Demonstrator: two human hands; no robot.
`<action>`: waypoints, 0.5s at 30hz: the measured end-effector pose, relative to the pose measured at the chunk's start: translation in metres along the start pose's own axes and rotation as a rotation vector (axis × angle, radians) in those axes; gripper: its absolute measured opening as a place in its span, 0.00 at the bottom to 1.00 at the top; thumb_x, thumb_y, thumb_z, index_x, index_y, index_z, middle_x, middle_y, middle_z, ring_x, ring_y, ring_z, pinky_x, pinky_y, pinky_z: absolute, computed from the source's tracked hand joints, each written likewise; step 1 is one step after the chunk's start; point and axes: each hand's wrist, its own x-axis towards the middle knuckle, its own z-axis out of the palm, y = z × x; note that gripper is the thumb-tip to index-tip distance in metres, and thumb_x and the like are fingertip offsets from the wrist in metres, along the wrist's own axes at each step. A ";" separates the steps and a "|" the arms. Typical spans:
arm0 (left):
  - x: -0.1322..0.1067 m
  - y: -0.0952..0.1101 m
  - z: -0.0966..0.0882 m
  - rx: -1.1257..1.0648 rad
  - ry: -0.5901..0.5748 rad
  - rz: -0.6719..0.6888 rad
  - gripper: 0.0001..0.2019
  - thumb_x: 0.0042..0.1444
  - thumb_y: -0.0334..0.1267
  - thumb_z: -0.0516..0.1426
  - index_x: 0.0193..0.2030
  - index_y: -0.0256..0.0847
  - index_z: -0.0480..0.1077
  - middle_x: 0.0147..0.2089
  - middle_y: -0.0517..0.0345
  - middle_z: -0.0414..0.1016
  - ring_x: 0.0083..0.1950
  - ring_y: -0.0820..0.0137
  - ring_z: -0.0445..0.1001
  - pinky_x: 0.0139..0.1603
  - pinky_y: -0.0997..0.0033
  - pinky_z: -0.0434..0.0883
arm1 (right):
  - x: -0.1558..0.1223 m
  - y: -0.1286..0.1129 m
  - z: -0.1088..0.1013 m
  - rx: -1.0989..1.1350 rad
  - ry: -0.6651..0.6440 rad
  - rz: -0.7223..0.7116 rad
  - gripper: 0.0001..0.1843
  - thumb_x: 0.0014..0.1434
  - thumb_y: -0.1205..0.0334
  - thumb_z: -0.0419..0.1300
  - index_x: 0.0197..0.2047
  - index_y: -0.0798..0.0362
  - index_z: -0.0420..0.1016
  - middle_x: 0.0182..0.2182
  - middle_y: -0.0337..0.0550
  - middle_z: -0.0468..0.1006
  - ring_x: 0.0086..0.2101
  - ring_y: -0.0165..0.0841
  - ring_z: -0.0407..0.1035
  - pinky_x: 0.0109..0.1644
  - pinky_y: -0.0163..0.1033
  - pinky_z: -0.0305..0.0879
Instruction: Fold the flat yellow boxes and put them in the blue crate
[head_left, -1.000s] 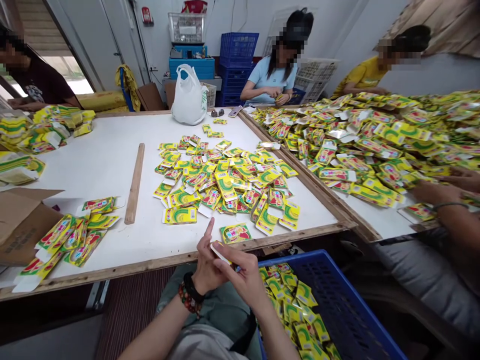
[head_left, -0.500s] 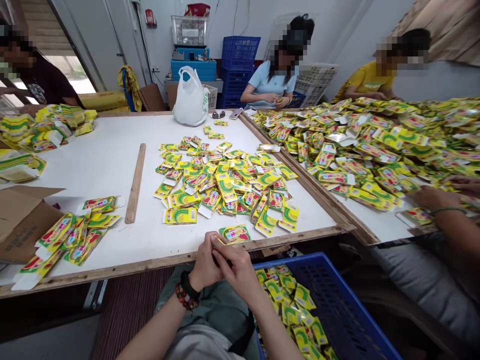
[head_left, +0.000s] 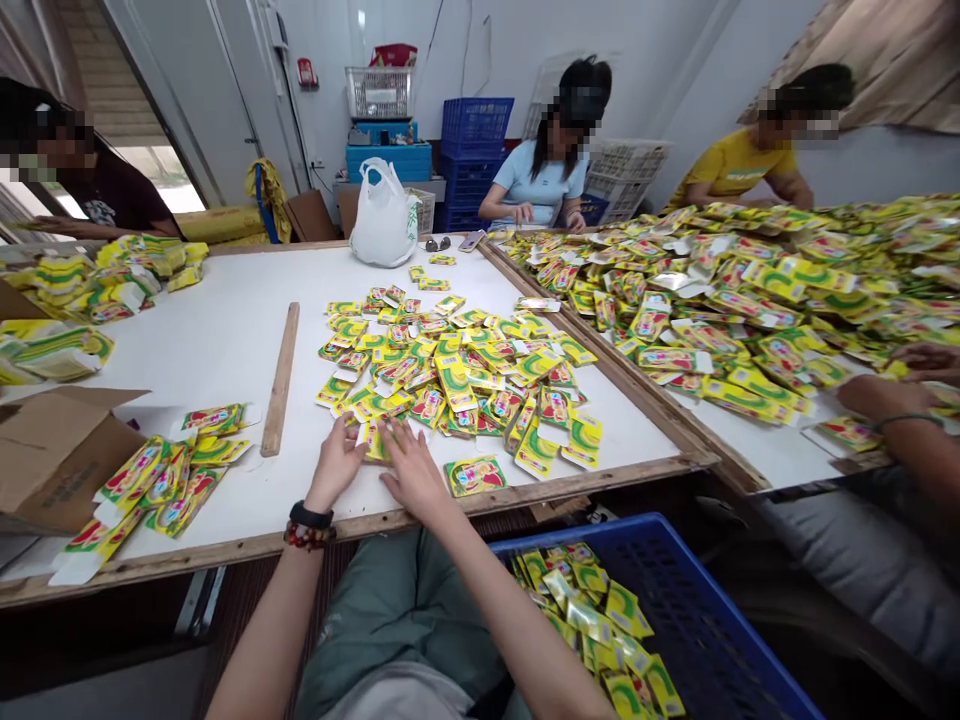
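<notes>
A small yellow-and-green printed box [head_left: 373, 443] lies on the near side of a loose pile of similar boxes [head_left: 450, 375] on the white table. My left hand [head_left: 337, 465] is at the left end of this box, fingers apart and slightly curved, the tips by its edge. From the right, my right hand [head_left: 414, 472] reaches over it with fingers spread, the tips touching or just above its right end. Neither hand has lifted it. Another box with a red fruit print [head_left: 475, 476] lies flat just right of my right hand.
A blue basket [head_left: 739, 625] with several boxes stands below the table edge at my right. A wooden strip [head_left: 281, 380] and a cardboard box [head_left: 64, 455] are on the left. A white plastic bag [head_left: 385, 215] stands behind. Co-workers sit around; a large heap [head_left: 750, 300] covers the right table.
My hands were together at the table edge, pinching something small. Now they are apart, empty, and further forward and left at the box. The view has shifted slightly.
</notes>
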 end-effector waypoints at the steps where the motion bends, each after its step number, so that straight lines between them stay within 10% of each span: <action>1: -0.008 0.005 0.003 -0.078 0.005 0.026 0.28 0.52 0.39 0.57 0.60 0.37 0.58 0.38 0.56 0.74 0.36 0.67 0.77 0.42 0.62 0.75 | 0.012 -0.002 0.002 0.036 -0.001 -0.002 0.36 0.51 0.78 0.57 0.63 0.58 0.63 0.60 0.59 0.66 0.62 0.50 0.57 0.64 0.60 0.51; 7: -0.058 0.032 0.021 -0.247 0.031 0.241 0.38 0.46 0.46 0.65 0.63 0.44 0.55 0.64 0.44 0.61 0.63 0.56 0.63 0.59 0.53 0.66 | -0.013 0.000 -0.018 0.349 0.103 0.000 0.29 0.58 0.69 0.54 0.62 0.50 0.63 0.53 0.45 0.76 0.49 0.38 0.73 0.53 0.43 0.69; 15: -0.093 0.049 0.089 -0.162 0.084 0.153 0.36 0.54 0.45 0.57 0.65 0.38 0.45 0.57 0.39 0.67 0.53 0.56 0.72 0.50 0.54 0.71 | -0.069 0.000 -0.022 1.209 0.127 0.194 0.26 0.55 0.54 0.56 0.56 0.51 0.73 0.51 0.46 0.77 0.51 0.42 0.70 0.55 0.46 0.66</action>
